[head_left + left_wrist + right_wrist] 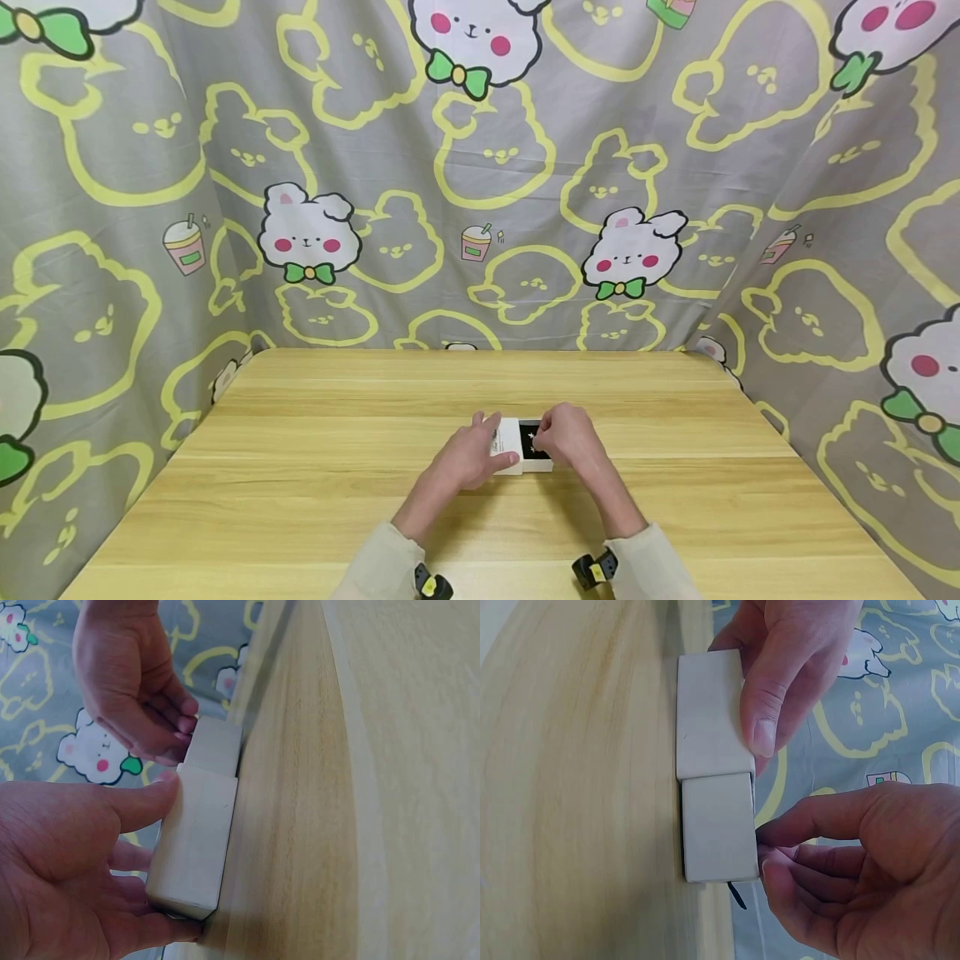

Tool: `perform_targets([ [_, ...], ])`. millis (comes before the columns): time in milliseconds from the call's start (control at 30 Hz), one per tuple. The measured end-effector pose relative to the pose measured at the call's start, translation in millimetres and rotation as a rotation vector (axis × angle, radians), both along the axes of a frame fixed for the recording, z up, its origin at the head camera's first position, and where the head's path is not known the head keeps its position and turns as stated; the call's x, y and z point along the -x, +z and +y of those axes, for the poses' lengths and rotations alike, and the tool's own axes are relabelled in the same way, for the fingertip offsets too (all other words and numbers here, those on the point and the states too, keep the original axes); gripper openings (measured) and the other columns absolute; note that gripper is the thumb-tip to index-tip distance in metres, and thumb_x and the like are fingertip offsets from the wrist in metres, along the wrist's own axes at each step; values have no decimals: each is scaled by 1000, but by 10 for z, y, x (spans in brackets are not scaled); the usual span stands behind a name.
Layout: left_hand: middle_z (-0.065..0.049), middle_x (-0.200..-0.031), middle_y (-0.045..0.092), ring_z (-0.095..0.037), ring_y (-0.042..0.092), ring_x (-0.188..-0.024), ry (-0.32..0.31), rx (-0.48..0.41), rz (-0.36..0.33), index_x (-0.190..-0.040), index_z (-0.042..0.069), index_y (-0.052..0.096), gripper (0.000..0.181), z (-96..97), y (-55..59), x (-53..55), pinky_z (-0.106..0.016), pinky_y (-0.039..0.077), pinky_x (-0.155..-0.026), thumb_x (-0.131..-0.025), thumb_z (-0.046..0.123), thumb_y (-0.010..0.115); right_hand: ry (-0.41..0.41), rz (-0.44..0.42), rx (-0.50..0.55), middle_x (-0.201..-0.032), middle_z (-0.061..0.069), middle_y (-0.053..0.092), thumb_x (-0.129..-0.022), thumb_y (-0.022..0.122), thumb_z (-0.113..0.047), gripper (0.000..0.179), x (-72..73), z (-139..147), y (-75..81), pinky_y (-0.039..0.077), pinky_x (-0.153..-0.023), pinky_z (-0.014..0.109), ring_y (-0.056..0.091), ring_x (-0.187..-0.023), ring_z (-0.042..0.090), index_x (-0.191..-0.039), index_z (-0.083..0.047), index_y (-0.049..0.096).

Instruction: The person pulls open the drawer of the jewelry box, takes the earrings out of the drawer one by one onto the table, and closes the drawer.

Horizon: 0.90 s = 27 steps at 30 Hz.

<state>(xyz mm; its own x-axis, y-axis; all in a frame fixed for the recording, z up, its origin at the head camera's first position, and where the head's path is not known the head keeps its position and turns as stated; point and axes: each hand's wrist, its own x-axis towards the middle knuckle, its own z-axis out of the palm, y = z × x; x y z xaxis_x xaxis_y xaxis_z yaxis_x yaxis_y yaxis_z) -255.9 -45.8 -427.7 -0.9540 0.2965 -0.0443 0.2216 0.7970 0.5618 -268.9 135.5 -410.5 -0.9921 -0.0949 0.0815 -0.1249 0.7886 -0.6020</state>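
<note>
While my left grip (471, 457) clasps the white box sleeve (510, 437) between thumb and fingers, the white tray (536, 467) juts partly out of it to my right on the tabletop (300, 467), showing a black insert (539, 455) with small silvery pieces (533, 448). My right grip (568, 435) has its fingers curled together at that insert, though I cannot tell whether they pinch anything; a black strip (737, 895) shows at the tray's end.

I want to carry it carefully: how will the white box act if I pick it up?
The white box probably won't roll, because its sides are flat. It seems fairly stiff: its edges look straight where the left hand holds it. Its inner tray sticks partly out, so that might slide if you tilt it.
</note>
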Motion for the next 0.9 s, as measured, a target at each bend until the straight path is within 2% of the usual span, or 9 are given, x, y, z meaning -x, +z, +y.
perform_targets([
  [500,-31,-157,37,-47,55,-127,-10,4,12,-154,3,41,77,-12,-7,2,-54,50,-99,-94,41,71,21,-8,16,-54,-2,55,-72,71,3,20,16,-51,-66,38,-49,24,47,-48,11,-58,-9,63],
  [767,-30,-157,37,-41,59,-116,-6,7,8,-154,3,41,77,-7,1,1,-49,50,-90,-94,40,72,24,-17,4,-58,0,57,-74,72,4,19,19,-81,-96,41,-51,25,51,-53,14,-62,-8,64],
  [900,-30,-156,38,-42,59,-117,-9,12,16,-153,2,41,77,-7,3,2,-49,51,-91,-94,40,72,22,-15,-5,-61,0,58,-74,71,5,18,21,-89,-104,41,-51,25,51,-56,14,-64,-9,65],
])
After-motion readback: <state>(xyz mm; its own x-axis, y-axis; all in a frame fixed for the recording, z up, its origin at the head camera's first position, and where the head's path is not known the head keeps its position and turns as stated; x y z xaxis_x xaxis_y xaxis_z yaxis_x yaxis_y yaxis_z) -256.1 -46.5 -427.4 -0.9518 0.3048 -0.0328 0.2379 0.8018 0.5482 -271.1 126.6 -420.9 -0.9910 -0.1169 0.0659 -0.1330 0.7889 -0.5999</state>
